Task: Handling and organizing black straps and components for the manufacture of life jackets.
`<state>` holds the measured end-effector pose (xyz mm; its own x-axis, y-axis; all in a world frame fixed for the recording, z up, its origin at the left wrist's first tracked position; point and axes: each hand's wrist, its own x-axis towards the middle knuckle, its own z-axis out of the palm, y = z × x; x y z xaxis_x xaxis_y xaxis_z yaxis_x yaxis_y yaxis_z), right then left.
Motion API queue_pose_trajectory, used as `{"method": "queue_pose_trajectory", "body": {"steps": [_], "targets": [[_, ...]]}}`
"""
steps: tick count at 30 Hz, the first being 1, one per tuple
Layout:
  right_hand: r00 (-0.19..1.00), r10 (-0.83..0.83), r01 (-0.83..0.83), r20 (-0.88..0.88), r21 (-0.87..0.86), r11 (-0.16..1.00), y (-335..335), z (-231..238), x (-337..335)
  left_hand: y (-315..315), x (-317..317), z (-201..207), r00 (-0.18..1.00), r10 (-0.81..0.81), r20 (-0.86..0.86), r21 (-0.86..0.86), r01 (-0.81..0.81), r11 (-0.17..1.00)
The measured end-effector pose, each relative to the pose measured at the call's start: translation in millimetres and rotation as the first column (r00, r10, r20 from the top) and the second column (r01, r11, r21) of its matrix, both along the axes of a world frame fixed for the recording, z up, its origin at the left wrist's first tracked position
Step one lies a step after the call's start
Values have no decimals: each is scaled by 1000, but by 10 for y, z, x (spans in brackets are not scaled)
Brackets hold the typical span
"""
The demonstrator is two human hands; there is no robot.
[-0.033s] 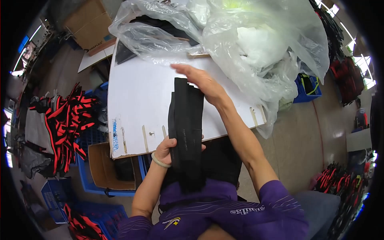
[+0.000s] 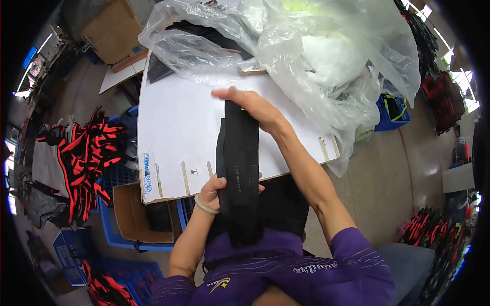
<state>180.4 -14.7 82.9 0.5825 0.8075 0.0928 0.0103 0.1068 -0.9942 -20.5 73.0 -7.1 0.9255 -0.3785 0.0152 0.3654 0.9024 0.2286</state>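
A stack of long black fabric strips (image 2: 240, 158) stands nearly upright over my lap, at the near edge of the table. Around its lower half wraps my left hand (image 2: 210, 189), thumb on the left side and fingertips showing on the right. Faint print runs along the front strip. At the stack's upper end my right hand (image 2: 255, 106) lies across the strip tops with fingers stretched out to the left. Its fingertips are smeared by motion. One shorter strip on the left ends below the others.
Crumpled clear plastic bags (image 2: 326, 66) cover the far side of the white table (image 2: 173, 132). Below its left edge sits an open cardboard box (image 2: 127, 214) in a blue crate. Red-and-black pieces (image 2: 87, 163) are heaped at left. A blue bin (image 2: 392, 115) stands at right.
My right hand has come down slightly and moved left onto the strip tops. The upper ends of the strips look more even. My left hand keeps its hold.
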Motion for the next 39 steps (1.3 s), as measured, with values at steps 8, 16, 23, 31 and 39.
{"method": "queue_pose_trajectory", "body": {"steps": [8,16,23,31,39], "targets": [[994,76,-98,-84,-303,948,26,-343,-103,-66,-75,-52,998,-11,-68,-256,-7,967],[977,131,-84,166,-263,961,83,-307,-281,-79,-263,167,961,196,-194,79,-184,980],[996,62,-55,-59,110,992,235,-97,-382,129,-833,510,761,639,-112,350,-572,742],[990,116,-102,78,-160,982,663,-406,-961,1900,-2994,387,53,996,-77,635,-767,91],[679,179,49,712,-288,956,1204,-826,-1636,2987,-3398,-1353,-341,930,-136,861,-506,-59]]}}
